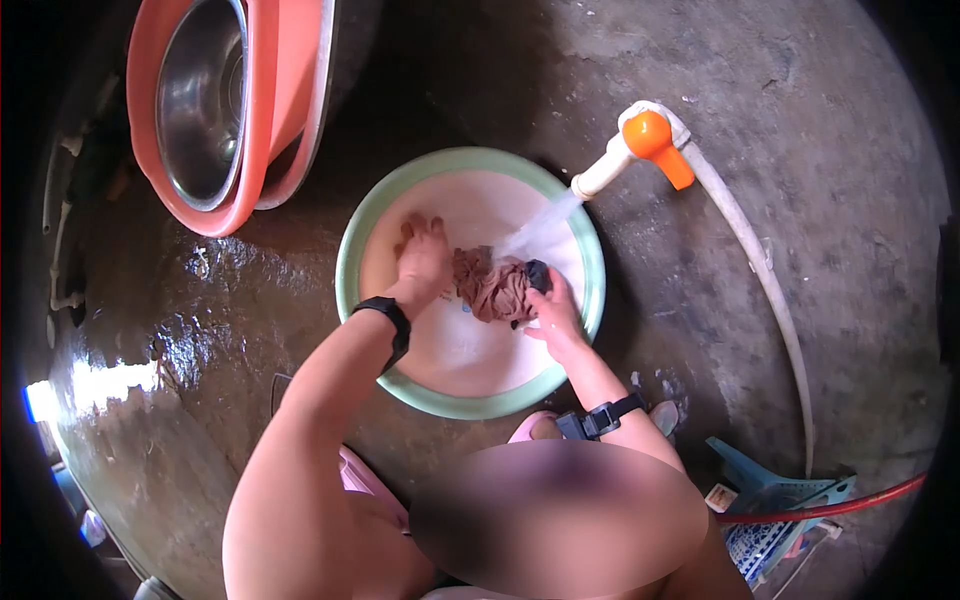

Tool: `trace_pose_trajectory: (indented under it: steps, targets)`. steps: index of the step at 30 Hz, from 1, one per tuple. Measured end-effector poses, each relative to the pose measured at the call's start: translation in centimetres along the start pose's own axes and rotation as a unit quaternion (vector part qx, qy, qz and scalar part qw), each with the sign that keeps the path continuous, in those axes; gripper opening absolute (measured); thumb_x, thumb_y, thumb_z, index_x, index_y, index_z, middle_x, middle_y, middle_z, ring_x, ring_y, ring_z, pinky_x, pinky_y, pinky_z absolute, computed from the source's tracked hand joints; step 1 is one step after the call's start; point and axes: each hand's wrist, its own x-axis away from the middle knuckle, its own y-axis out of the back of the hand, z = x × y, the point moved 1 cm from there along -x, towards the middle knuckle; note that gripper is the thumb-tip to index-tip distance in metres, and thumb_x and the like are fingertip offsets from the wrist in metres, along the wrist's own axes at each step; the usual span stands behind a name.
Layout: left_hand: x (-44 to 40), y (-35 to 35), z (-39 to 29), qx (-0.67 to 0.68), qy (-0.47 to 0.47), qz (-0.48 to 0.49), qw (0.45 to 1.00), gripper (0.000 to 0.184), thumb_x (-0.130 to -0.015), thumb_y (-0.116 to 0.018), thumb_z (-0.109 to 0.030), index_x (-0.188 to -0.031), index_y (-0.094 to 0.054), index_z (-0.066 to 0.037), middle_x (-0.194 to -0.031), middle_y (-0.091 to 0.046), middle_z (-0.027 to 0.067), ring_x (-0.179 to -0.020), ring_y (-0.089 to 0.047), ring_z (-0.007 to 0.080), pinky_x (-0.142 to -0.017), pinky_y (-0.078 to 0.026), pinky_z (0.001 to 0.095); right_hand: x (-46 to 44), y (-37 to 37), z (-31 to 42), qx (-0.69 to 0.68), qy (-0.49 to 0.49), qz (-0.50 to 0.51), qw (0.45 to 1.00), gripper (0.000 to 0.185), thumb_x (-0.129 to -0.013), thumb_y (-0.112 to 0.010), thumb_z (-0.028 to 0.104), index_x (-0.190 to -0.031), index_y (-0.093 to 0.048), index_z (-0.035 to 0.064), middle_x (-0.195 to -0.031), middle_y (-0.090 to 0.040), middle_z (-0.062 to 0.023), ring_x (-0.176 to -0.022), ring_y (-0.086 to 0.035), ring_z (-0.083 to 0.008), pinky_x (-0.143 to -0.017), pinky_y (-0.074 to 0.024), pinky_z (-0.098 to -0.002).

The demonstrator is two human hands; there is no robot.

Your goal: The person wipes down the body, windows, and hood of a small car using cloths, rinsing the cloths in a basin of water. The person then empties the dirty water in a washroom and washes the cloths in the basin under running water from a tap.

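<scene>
A round basin (470,407) with a pale green rim and a whitish inside stands on the floor in front of me. Inside it lies a bunched-up wet brown cloth (498,290) with a dark patch at its right end. My right hand (556,318) grips that end, fingers and thumb on either side. To the left of the cloth, my left hand (425,255) is open over the basin, its fingers spread and slightly blurred. Water pours from a white tap (600,172) with an orange handle (655,145) into the basin, close to the cloth.
Pink tubs (258,120) with a steel bowl (203,110) lean at the upper left. A white pipe (775,280) runs from the tap down the right side. At the lower right are a blue plastic rack (770,490) and a red hose (870,499). The floor (200,300) is wet.
</scene>
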Motion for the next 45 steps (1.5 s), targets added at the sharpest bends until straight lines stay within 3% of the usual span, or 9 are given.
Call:
trace_pose_trajectory:
  steps: [6,10,12,16,22,26,29,38,45]
  targets:
    - [1.5,-4.4,-0.5,0.022,-0.199,0.093,0.975,0.032,-0.080,-0.058,-0.019,-0.110,-0.058,-0.007,-0.108,-0.058,0.0151,-0.111,-0.049,0.0368,-0.090,-0.045,0.0477,1.7,-0.2,2.5,0.005,-0.022,0.175,0.984,0.054,-0.086,-0.060,0.013,-0.135,-0.037,0.0073,-0.121,-0.049,-0.0140,-0.093,-0.062,-0.0271,-0.069,-0.0582,-0.0367]
    - [1.0,-2.5,-0.4,0.037,-0.134,0.163,0.977,0.029,-0.080,-0.058,-0.019,-0.104,-0.056,-0.003,-0.086,-0.066,0.0172,-0.083,-0.063,0.0362,-0.075,-0.050,0.0450,1.5,-0.4,1.6,0.058,-0.073,0.208,0.974,0.063,-0.091,-0.056,0.021,-0.144,-0.022,0.0136,-0.127,-0.046,-0.0126,-0.106,-0.056,-0.0261,-0.076,-0.0558,-0.0451]
    - [-0.1,-2.1,0.7,0.297,0.159,0.061,0.940,0.033,-0.084,-0.058,-0.030,-0.101,-0.054,-0.002,-0.095,-0.063,0.0230,-0.094,-0.061,0.0379,-0.082,-0.049,0.0439,1.7,-0.5,1.8,0.060,-0.054,0.095,0.992,0.059,-0.089,-0.055,0.036,-0.138,-0.029,0.0139,-0.129,-0.045,-0.0173,-0.105,-0.058,-0.0324,-0.070,-0.0586,-0.0460]
    - [0.3,-2.8,-2.7,0.426,0.105,0.008,0.899,0.027,-0.086,-0.062,-0.023,-0.100,-0.050,-0.002,-0.079,-0.061,0.0118,-0.069,-0.062,0.0207,-0.060,-0.051,0.0364,2.5,-1.0,2.7,-0.271,-0.202,0.232,0.912,0.067,-0.089,-0.048,0.058,-0.140,-0.031,0.0168,-0.134,-0.041,-0.0154,-0.112,-0.053,-0.0375,-0.078,-0.0538,-0.0538]
    - [1.6,-1.0,-8.0,0.367,0.089,0.029,0.926,0.034,-0.087,-0.055,-0.021,-0.111,-0.047,0.001,-0.094,-0.062,0.0208,-0.090,-0.062,0.0292,-0.081,-0.048,0.0368,1.3,-0.2,4.8,-0.302,-0.185,0.288,0.890,0.058,-0.093,-0.040,0.056,-0.140,-0.036,0.0225,-0.132,-0.048,-0.0055,-0.120,-0.050,-0.0232,-0.095,-0.0395,-0.0596]
    - [-0.8,-1.4,-7.5,0.358,0.146,0.054,0.921,0.029,-0.088,-0.049,-0.018,-0.110,-0.051,0.002,-0.091,-0.062,0.0187,-0.087,-0.062,0.0277,-0.078,-0.049,0.0388,1.6,0.5,7.7,-0.076,-0.038,0.105,0.991,0.051,-0.093,-0.048,0.023,-0.142,-0.034,0.0154,-0.127,-0.052,-0.0051,-0.112,-0.053,-0.0199,-0.100,-0.0391,-0.0478]
    - [-0.6,0.5,-8.1,0.639,0.197,0.124,0.733,0.024,-0.094,-0.037,-0.017,-0.101,-0.055,-0.002,-0.076,-0.054,0.0080,-0.066,-0.052,0.0175,-0.058,-0.042,0.0372,3.0,0.9,11.5,-0.322,0.057,0.169,0.930,0.044,-0.089,-0.051,0.006,-0.132,-0.042,-0.0008,-0.122,-0.054,-0.0113,-0.112,-0.053,-0.0207,-0.100,-0.0404,-0.0339]
    - [-1.2,-0.3,-6.5,0.684,0.270,0.117,0.667,0.025,-0.099,-0.040,-0.028,-0.088,-0.051,-0.009,-0.069,-0.042,-0.0011,-0.057,-0.037,0.0117,-0.051,-0.034,0.0279,9.2,5.4,20.0,-0.024,0.515,-0.164,0.841,0.035,-0.092,-0.045,0.005,-0.127,-0.045,-0.0007,-0.098,-0.053,-0.0088,-0.079,-0.055,-0.0145,-0.069,-0.0475,-0.0282]
    - [-0.5,0.1,-6.8,0.680,0.246,0.162,0.671,0.028,-0.098,-0.041,-0.033,-0.086,-0.050,-0.009,-0.073,-0.042,-0.0011,-0.062,-0.039,0.0110,-0.055,-0.035,0.0282,12.5,4.9,20.8,0.158,0.580,-0.198,0.774,0.032,-0.090,-0.043,0.002,-0.120,-0.050,-0.0062,-0.088,-0.057,-0.0157,-0.080,-0.056,-0.0253,-0.074,-0.0454,-0.0372]
